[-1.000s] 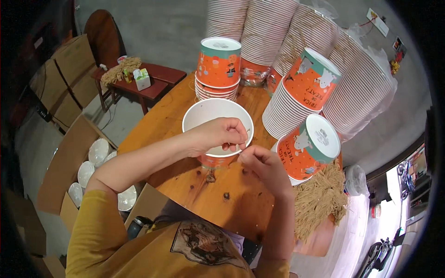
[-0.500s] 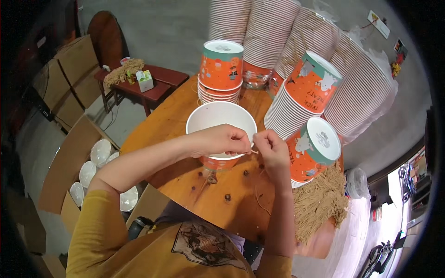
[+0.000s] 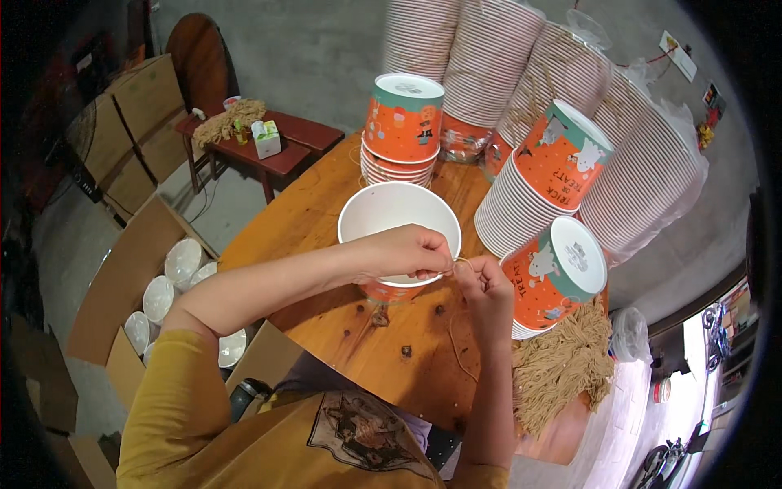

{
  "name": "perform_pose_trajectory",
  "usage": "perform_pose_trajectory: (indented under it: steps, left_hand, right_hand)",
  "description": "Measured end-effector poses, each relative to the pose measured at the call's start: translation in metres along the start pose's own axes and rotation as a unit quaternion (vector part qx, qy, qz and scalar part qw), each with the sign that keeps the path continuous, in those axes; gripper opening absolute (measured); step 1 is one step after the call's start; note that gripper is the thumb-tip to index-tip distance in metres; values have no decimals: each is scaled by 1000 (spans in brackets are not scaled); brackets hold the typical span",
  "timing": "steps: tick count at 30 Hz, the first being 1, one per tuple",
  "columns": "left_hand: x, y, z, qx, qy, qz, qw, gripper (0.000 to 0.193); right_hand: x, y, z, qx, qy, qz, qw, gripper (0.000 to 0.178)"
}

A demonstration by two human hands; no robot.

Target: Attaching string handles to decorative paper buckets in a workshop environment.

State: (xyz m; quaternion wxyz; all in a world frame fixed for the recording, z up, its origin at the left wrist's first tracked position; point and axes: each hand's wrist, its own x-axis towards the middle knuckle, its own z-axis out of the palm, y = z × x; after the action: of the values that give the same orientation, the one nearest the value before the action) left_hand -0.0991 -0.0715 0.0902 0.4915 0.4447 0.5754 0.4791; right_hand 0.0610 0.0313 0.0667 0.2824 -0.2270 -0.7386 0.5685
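A white-lined paper bucket with an orange outside stands upright on the wooden table in front of me. My left hand reaches across its mouth, fingers closed in a pinch at the right side of the rim. Close against it, my right hand is also closed, pinching a thin tan cord. A small loop of this cord shows between the two hands, and its tail hangs down to the tabletop. The fingers hide the cord's end and the spot on the rim where they meet.
Upside-down stacks of orange-and-green buckets surround the work. Tall wrapped stacks rise behind. A tan cord bundle lies at the table's right edge. An open carton holding several buckets sits left, before a red bench.
My hands stay together at the bucket's right rim, and a small cord loop now shows above the right fingers. The whole view has shifted slightly.
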Motion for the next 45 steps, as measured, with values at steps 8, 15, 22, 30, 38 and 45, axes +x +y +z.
perform_pose_trajectory:
  steps: [8, 15, 22, 30, 38, 45]
  left_hand:
    - [5, -2, -4, -126, 7, -67, 990, 8]
    - [2, 3, -11, -152, -1, -102, 983, 28]
    - [3, -4, -10, -48, -10, -16, 999, 24]
    - [1, -9, -9, 74, 16, 53, 996, 28]
    - [-3, -5, -7, 149, 30, 122, 981, 30]
    - [0, -5, -9, 131, -3, 46, 990, 29]
  right_hand:
    - [-15, -1, 27, 73, 25, -32, 997, 12]
    - [-12, 1, 11, 135, -19, 22, 990, 19]
    - [-6, 5, 0, 56, 35, -20, 998, 21]
    - [-2, 6, 18, -54, 47, -121, 990, 5]
    - [2, 6, 21, -150, 74, -180, 969, 9]
    - [0, 10, 14, -106, 59, -138, 983, 6]
